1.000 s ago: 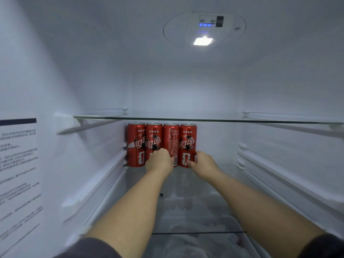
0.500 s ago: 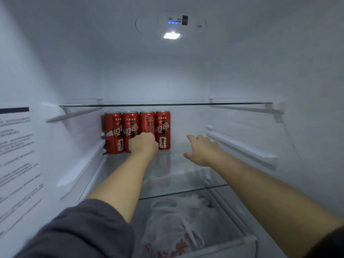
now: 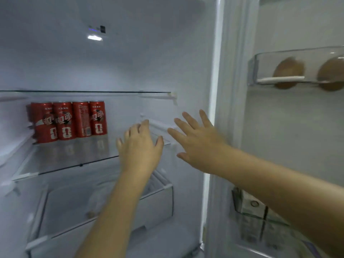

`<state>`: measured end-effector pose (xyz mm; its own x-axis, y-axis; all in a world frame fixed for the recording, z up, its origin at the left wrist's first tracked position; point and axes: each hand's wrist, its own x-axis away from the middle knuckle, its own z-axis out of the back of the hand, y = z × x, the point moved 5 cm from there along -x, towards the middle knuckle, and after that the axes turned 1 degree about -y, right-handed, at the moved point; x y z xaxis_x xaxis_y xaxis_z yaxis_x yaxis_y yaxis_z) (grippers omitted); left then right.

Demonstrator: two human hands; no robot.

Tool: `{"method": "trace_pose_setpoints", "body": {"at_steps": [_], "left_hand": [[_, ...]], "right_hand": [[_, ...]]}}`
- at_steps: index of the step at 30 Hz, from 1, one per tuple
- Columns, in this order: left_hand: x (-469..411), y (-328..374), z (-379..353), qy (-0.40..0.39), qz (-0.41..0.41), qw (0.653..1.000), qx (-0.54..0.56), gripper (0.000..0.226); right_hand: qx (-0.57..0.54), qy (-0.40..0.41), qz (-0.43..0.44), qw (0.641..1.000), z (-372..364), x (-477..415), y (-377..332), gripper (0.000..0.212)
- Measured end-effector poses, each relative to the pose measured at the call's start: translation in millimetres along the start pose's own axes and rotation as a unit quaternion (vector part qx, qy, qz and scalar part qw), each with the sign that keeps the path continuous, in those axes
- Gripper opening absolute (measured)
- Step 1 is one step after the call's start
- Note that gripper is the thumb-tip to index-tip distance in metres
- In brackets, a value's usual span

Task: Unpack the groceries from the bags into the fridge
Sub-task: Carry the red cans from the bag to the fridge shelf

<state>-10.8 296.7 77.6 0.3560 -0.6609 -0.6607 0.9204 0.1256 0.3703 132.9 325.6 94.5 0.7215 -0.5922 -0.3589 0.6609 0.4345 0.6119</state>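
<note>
Both hands are empty and reach into the open fridge, bare forearms stretched out from the bottom of the view. The left hand is spread with its back showing, fingers parted and relaxed, in front of the right end of the middle glass shelf; whether it touches the glass I cannot tell. The right hand is just beside it, flat, fingers fanned wide, near the right inner wall where the shelf rails run.

The white cabinet fills the left and middle of the scene, and the fridge door stands open on the right. Low in the cabinet sits a clear crisper drawer, its contents too blurred to name. Above the middle shelf runs an upper glass shelf. On the door, a clear upper door bin holds two brown eggs, and a lower door bin holds pale cartons, also blurred.

Four red cola cans stand upright in a tight row at the back left of the middle shelf, touching one another, well apart from both hands. On the ceiling a small light glows.
</note>
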Motion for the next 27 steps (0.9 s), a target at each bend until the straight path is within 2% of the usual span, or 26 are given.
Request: {"method": "trace_pose_setpoints", "body": {"at_steps": [2,5,8,15,22,27], "left_hand": [[38.7,31.6,3.5,0.022,-0.029,0.997,0.068,0.063],[90.3,80.9,9.2,0.053,-0.072,0.981,0.174,0.062],[142.8,124.6,6.9,0.053,-0.07,0.965,0.247,0.06],[250.6,227.4,-18.0,-0.069,-0.112,0.95,0.283,0.064],[325.5,315.8,-20.9,-0.15,-0.185,0.916,0.322,0.07],[376.0,381.8,-28.8,-0.205,-0.262,0.871,0.362,0.074]], "right_hand": [[0.026,-0.006,-0.023,0.999,4.6,47.8,13.4,0.073],[0.007,0.022,-0.065,0.998,15.2,120.0,32.7,0.071],[-0.027,0.038,-0.141,0.989,23.3,192.9,53.9,0.068],[-0.073,-0.02,-0.351,0.933,8.2,358.8,99.9,0.064],[-0.049,-0.068,-0.46,0.884,7.1,486.8,121.9,0.066],[-0.04,-0.085,-0.522,0.847,4.4,562.7,135.1,0.068]]}}
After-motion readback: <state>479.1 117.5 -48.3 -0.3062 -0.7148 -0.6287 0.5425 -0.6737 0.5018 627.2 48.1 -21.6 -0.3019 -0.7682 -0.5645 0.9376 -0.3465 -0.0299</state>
